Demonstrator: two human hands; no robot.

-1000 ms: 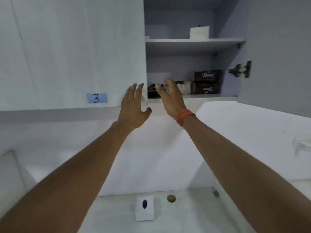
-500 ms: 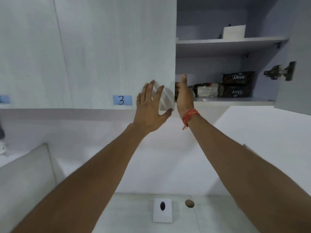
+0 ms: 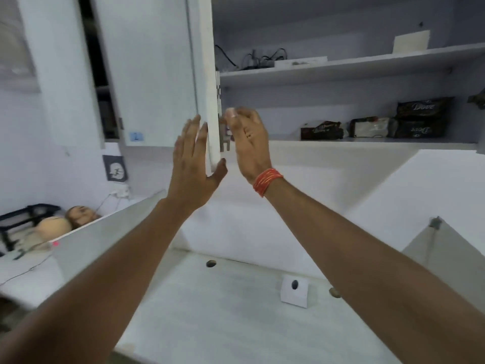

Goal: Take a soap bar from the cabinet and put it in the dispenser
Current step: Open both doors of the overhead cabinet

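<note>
Dark Dove soap boxes [image 3: 422,107] are stacked at the right of the cabinet's lower shelf [image 3: 367,141]. Another dark soap box [image 3: 321,130] and a pale pack [image 3: 372,127] lie to their left. The white cabinet door [image 3: 207,74] stands swung out, edge-on to me. My left hand [image 3: 193,164] grips its lower corner, fingers on the outer face and thumb under the edge. My right hand [image 3: 249,143], with an orange thread at the wrist, hovers by the door's inner face, fingers loosely curled and holding nothing. A small white box with a dark oval hole [image 3: 295,291] sits on the counter below.
The upper shelf [image 3: 341,65] carries black cables [image 3: 262,57] and a white card box [image 3: 410,40]. A door labelled 2 [image 3: 136,136] is to the left. The white counter [image 3: 223,311] has a round hole [image 3: 211,263]. A slanted panel [image 3: 105,237] borders it on the left.
The door has swung from nearly closed to wide open, pulled by my left hand. My view has shifted left, exposing more of both shelves. My right hand has moved off the door edge.
</note>
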